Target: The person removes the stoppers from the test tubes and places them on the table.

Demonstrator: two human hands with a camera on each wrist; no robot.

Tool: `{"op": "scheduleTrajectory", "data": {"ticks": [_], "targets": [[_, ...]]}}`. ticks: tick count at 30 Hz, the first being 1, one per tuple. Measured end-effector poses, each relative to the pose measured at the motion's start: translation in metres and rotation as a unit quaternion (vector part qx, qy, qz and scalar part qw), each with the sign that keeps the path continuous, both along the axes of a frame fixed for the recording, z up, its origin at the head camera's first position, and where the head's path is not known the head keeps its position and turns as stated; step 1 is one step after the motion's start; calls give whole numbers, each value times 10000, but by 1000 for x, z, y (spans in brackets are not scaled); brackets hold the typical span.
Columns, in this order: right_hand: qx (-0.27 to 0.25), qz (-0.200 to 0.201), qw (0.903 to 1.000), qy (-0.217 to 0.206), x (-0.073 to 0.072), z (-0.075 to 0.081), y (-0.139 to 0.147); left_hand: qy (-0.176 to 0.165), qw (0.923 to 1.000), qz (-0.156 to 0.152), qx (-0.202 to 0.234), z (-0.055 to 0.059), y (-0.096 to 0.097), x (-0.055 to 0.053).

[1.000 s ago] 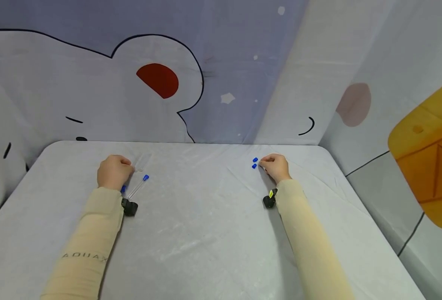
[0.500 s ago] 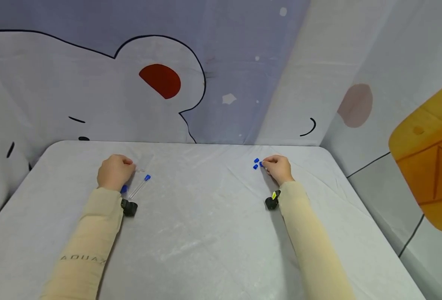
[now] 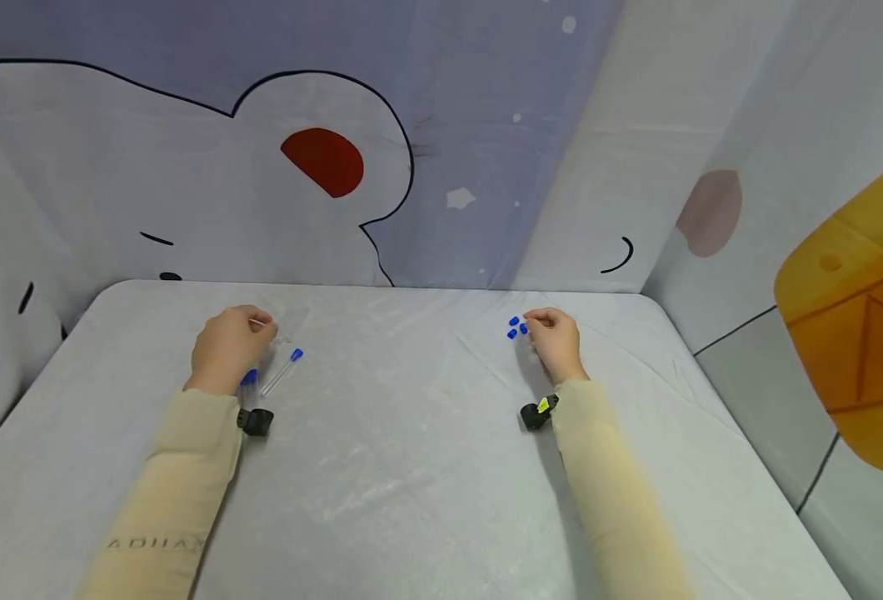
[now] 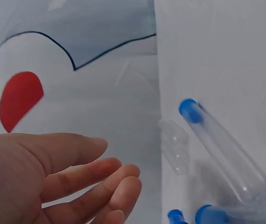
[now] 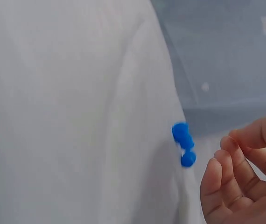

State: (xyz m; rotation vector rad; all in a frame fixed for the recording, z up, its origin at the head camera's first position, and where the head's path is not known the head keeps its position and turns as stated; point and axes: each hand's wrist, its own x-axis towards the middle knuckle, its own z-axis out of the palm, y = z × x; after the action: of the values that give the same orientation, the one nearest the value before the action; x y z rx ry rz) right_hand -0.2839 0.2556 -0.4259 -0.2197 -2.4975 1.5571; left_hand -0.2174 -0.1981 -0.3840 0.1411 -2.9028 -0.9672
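My left hand (image 3: 230,346) hovers over the far left of the table, its fingers loosely bent. In the left wrist view a gap shows between thumb and fingers, with nothing held. Close to it lies a clear test tube with a blue stopper (image 4: 226,156); another blue-stoppered tube (image 4: 210,215) is partly cut off by the frame edge. Rounded ends of clear tubes (image 4: 175,145) show near the table's far edge. My right hand (image 3: 557,340) is at the far right, fingers loosely curled and holding nothing visible. Just left of its fingertips sit three small blue stoppers (image 3: 513,333).
A white sheet covers the table (image 3: 396,450). Behind it stands a printed fabric backdrop (image 3: 479,150), which also runs along both sides. A small black camera is strapped to each wrist.
My right fingers have set a third blue stopper beside the other two and let go of it. My left thumb and fingers have spread a little apart.
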Motion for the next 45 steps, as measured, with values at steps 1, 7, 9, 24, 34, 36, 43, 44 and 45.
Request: {"op": "scheduleTrajectory", "data": {"ticks": [1,7,9,24,34,36,43,44,45], "targets": [[-106,3,9999,87,2,0,-3,27,10000,-54,-2,1,1,2],[-634,175,9973,329,14,1,-22,20,9994,-320,-145,4,8,11],[-807,265,9956,388,18,1,-29,-61,9991,-366,-223,4,10,13],[-569,1007,9911,657,44,9,-78,-503,9960,-613,-410,-6,18,14],[-207,1631,9842,651,53,10,-99,-434,9952,-701,-520,-12,19,16],[-83,1740,9824,681,55,9,-103,-451,9949,-716,-552,-13,19,16],[201,2073,9763,595,59,8,-109,-504,9938,-729,-675,-16,21,16],[213,2108,9756,578,60,8,-109,-495,9937,-738,-686,-17,21,16],[226,2138,9750,570,60,8,-109,-486,9935,-758,-695,-17,22,16]]}}
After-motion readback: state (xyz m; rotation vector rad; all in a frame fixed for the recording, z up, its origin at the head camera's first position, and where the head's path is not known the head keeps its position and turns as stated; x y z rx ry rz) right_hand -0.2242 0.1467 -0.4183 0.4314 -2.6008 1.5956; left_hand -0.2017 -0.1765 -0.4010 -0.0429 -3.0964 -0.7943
